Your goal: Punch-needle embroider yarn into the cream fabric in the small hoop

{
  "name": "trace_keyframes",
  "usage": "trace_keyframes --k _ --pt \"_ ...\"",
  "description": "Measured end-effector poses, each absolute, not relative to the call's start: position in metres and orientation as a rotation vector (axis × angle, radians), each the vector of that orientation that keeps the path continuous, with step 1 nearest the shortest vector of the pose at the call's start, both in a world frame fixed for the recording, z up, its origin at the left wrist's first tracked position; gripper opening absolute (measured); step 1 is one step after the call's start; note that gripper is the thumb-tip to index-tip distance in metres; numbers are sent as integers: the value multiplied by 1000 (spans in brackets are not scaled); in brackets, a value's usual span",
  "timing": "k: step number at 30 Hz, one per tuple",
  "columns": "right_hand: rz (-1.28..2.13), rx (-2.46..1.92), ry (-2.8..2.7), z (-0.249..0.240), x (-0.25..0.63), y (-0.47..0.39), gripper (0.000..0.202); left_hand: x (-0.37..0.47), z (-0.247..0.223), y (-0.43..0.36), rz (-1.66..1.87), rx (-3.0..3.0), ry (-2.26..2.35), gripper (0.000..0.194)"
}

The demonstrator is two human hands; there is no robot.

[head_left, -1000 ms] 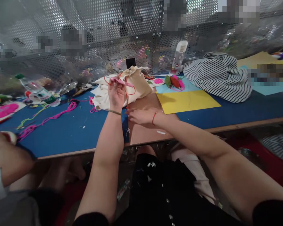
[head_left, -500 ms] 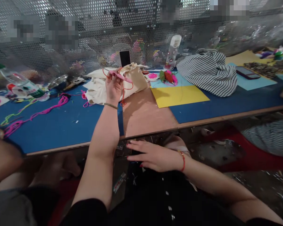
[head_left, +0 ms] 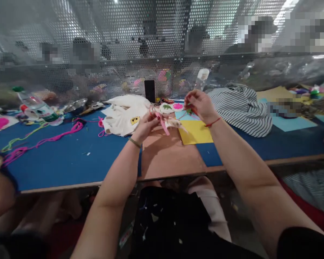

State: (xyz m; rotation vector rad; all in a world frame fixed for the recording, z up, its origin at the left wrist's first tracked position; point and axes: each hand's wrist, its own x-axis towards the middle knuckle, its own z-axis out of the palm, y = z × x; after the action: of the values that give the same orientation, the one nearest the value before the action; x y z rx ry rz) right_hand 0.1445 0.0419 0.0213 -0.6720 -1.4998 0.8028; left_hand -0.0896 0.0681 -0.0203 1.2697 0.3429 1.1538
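Observation:
My left hand is closed round a pink strip-like tool, above the bare tan board. Cream material hangs beside its fingers, blurred. Up and to the right, my right hand pinches a thin red thread, which runs toward my left hand. Behind my left hand lies a cream cloth with a small yellow patch. A round white piece with a pink centre rests between the hands, farther back.
A dark phone stands against the mesh wall. Striped fabric lies right, near yellow paper. A plastic bottle and magenta yarn are at the left. Another person's arm shows at the left edge.
My right hand has risen from my lap and now pinches the thread. My left hand has shifted right and lower, the pink tool turned downward. The yellow patch now shows.

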Motion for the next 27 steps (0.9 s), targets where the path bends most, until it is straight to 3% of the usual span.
trace_keyframes --k 3,7,15,22,27 --pt "854 -860 -1485 8 157 94 57 -83 -21 63 827 1417 457 31" --pt "924 -959 -1631 -32 144 97 61 -74 -18 60 483 1493 638 25" --pt "602 -811 -2036 -18 147 42 12 -75 -9 39 700 1419 812 13" --pt "52 -566 -2435 -11 133 25 23 -66 -13 27 881 1183 801 21" --pt "186 -600 -1877 -12 142 36 9 -62 -7 16 874 1246 674 31"
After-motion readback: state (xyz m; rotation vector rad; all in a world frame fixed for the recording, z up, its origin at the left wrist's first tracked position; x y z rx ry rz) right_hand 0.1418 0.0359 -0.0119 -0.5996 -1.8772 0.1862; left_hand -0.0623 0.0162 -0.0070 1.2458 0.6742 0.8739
